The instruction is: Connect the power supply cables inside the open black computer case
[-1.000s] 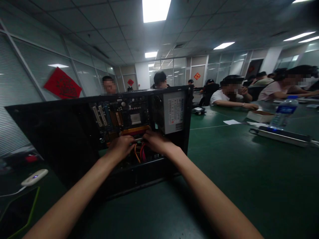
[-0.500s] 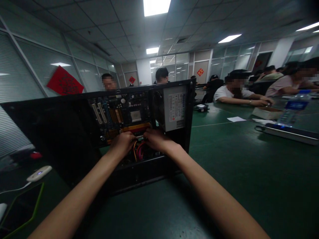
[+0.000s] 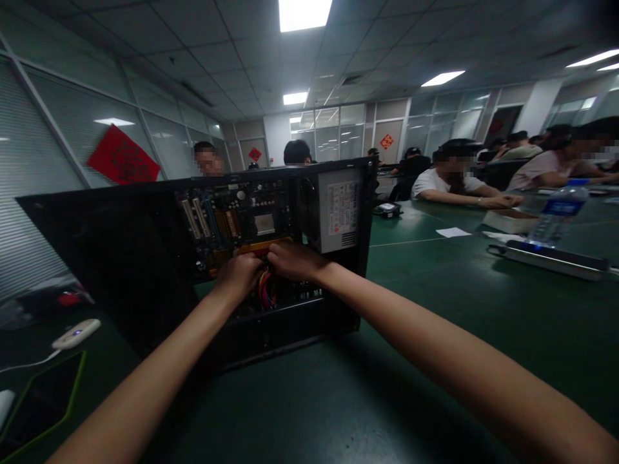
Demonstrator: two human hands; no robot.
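Curled fingers bring the person's left hand (image 3: 239, 274) and right hand (image 3: 297, 261) almost together inside an open computer case (image 3: 271, 332), but whether either grips anything cannot be told, since the fingertips are hidden. Both hands are at the lower edge of the motherboard (image 3: 271, 207), just below its yellow and red slots (image 3: 254, 247), with a bundle of coloured cables (image 3: 265, 290) directly beneath them. The case stands on the green table (image 3: 411, 296) in front of the person, its open side facing them, and a labelled power supply (image 3: 338, 216) sits in its upper right corner. To the left of the case lie a white device (image 3: 77, 335) with a small light and a green-edged phone (image 3: 43, 403). Well to the right, a water bottle (image 3: 558, 212) stands by a long dark bar (image 3: 551, 258); beyond, a co-worker in a white shirt (image 3: 428, 177) leans on the table.
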